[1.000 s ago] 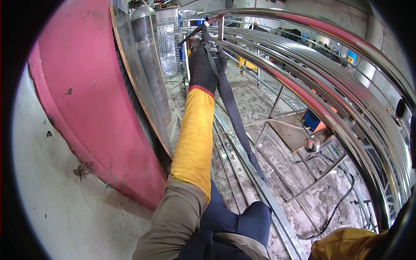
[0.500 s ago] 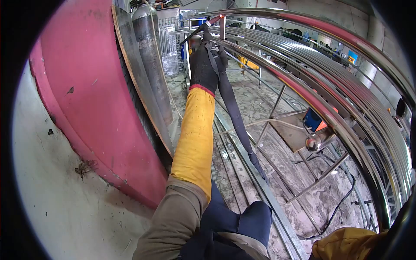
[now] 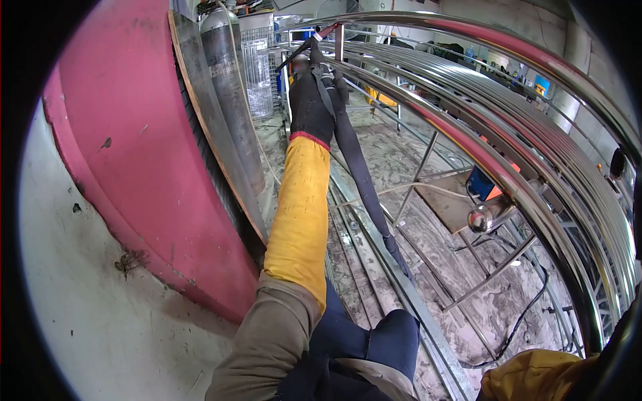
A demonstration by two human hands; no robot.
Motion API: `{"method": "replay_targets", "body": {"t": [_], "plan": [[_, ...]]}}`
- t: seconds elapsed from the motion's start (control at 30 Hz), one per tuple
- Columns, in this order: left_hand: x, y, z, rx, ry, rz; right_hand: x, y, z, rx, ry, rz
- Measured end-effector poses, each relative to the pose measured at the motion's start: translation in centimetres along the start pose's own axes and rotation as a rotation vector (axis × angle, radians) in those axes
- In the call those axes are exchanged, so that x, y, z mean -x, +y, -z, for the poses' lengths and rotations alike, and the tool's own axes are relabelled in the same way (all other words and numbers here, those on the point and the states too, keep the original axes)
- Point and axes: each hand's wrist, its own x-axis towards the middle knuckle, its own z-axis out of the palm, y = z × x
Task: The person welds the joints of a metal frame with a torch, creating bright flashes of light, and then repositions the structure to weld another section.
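Note:
My left hand (image 3: 312,103), in a black glove with a yellow sleeve, is closed around a TIG welding torch (image 3: 315,48). The torch's pinkish nozzle (image 3: 326,31) points at the top of a short upright post (image 3: 340,43), where it meets the upper curved steel rail (image 3: 428,22). Whether the nozzle touches the metal cannot be made out. A dark sheathed torch cable (image 3: 361,174) hangs from the hand toward the floor. Only the yellow sleeve (image 3: 535,375) of my right arm shows at bottom right; its hand is out of view.
A lower curved rail (image 3: 461,137) ends near a shiny steel ball (image 3: 480,218). Grey gas cylinders (image 3: 224,67) and a pink panel (image 3: 140,154) stand left. A blue-orange machine (image 3: 485,182) sits on a board. Long metal bars (image 3: 401,281) and cables lie on the floor.
The small red-orange glow at the top of the post has gone. The view has shifted slightly; my left hand still holds the torch at the same joint.

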Motion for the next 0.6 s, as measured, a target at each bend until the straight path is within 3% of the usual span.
{"method": "replay_targets", "body": {"t": [0.07,0.1,0.17,0.3,0.37,0.43,0.5,0.6], "plan": [[-0.6,-0.1,-0.2,0.228,0.08,0.107,-0.6,-0.5,1.3,-0.5,-0.103,-0.325],[-0.6,0.0,-0.1,0.167,0.045,0.082,-0.8,-0.5,1.6,-0.501,-0.102,-0.325],[-0.6,-0.1,-0.3,0.219,0.063,0.091,-1.0,-0.3,1.9,-0.239,-0.03,-0.042],[-0.5,0.0,-0.2,0.192,0.076,0.084,-0.3,-1.0,-0.2,-0.515,0.102,-0.255],[-0.6,0.0,0.0,0.225,0.083,0.115,0.7,0.0,0.3,0.231,-0.072,0.042],[-0.6,-0.2,0.3,0.17,0.068,0.099,0.1,-0.4,1.1,0.165,-0.14,-0.02],[0.3,0.1,0.1,-0.259,-0.008,-0.072,-0.1,-0.6,1.2,0.098,-0.208,-0.084],[0.1,0.1,0.1,-0.059,0.009,-0.02,0.5,-0.3,0.3,-0.012,-0.102,-0.123]]}}
